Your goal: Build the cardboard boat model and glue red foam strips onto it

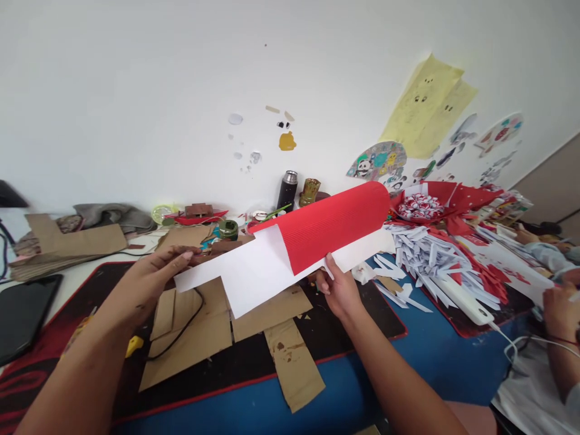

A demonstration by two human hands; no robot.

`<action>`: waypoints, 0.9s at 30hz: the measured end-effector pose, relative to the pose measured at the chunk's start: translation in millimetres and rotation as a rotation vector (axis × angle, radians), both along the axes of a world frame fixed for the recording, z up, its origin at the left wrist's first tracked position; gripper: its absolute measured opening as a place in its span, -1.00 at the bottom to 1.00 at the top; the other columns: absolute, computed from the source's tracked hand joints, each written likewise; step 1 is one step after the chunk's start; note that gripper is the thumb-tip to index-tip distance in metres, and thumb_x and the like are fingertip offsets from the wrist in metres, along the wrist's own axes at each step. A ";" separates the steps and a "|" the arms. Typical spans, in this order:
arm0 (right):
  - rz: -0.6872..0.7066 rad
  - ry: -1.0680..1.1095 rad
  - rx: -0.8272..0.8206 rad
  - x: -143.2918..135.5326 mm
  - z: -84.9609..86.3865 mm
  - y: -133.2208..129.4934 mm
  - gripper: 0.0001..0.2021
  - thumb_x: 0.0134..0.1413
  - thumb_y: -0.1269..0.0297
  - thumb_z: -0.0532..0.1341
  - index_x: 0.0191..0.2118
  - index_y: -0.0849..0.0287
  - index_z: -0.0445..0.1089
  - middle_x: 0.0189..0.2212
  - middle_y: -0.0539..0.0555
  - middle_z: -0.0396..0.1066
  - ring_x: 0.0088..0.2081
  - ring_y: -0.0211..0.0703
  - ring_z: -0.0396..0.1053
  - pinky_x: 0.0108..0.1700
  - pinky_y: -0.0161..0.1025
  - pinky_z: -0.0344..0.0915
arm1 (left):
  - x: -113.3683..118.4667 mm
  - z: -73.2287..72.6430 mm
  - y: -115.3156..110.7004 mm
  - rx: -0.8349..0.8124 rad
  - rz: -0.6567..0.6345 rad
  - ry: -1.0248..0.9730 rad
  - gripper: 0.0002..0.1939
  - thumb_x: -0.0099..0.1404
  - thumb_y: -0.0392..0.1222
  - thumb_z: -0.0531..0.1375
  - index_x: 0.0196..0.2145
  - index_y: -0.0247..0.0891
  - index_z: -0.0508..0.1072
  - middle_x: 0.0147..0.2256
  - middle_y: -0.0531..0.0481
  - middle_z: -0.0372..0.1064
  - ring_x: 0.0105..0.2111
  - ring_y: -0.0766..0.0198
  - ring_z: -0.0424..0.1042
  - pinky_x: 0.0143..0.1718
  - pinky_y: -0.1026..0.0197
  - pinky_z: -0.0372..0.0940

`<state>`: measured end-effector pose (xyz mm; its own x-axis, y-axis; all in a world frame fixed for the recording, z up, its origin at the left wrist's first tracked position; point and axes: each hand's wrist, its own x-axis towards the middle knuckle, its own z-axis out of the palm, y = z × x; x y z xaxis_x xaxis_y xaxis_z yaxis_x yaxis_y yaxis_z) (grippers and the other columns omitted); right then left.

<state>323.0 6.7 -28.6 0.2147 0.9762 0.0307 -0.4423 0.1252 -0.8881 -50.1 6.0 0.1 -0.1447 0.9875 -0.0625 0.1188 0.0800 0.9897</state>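
Note:
My left hand (156,275) pinches the narrow end of a white sheet of paper (258,272), cut with a step along its lower edge. A red corrugated sheet (335,226) lies over its right part, curled at the far end. My right hand (338,287) grips the lower edge of the paper below the red sheet, thumb on top. Both sheets are held in the air above the table. Under them lie pieces of brown cardboard (194,338) and a cardboard strip (294,368) on a black mat (254,365).
A black flask (287,192) and a small green jar (228,229) stand by the wall. At right are a heap of white paper strips (419,257), a white power strip (469,302) with a cord, and another person's hand (559,308). A black phone-like slab (27,314) lies far left.

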 end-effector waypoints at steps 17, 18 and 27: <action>-0.029 0.118 -0.042 11.3 -21.0 -11.2 -0.37 -0.18 0.02 0.72 -0.20 0.11 0.34 -0.54 -0.23 0.23 -0.67 -0.50 -0.05 -0.63 -0.43 -0.20 | 12.0 9.9 1.5 0.047 -0.108 0.009 -0.38 -0.07 0.33 0.58 -0.26 -0.20 0.65 -0.45 0.06 0.44 -0.48 0.29 0.32 -0.48 0.23 0.24; -0.028 0.121 -0.043 12.1 -22.5 -11.5 -0.37 -0.18 0.02 0.72 -0.21 0.11 0.34 -0.54 -0.23 0.23 -0.67 -0.50 -0.05 -0.63 -0.43 -0.20 | 12.6 9.9 1.6 0.048 -0.115 0.014 -0.38 -0.07 0.35 0.58 -0.29 -0.20 0.65 -0.46 0.06 0.43 -0.49 0.29 0.32 -0.48 0.22 0.23; -0.021 0.113 -0.054 17.5 -27.4 -12.6 -0.36 -0.13 -0.07 0.70 -0.22 0.10 0.31 -0.53 -0.23 0.23 -0.67 -0.50 -0.04 -0.63 -0.42 -0.18 | 18.2 4.8 1.9 0.065 -0.153 0.049 -0.43 0.02 0.37 0.52 -0.31 -0.19 0.63 -0.46 0.05 0.45 -0.50 0.26 0.33 -0.49 0.21 0.25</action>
<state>340.5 -5.9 -55.9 0.2338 0.9711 -0.0475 -0.5382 0.0885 -0.8382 -31.9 7.9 4.9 0.0062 1.0000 0.0056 0.1728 -0.0066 0.9849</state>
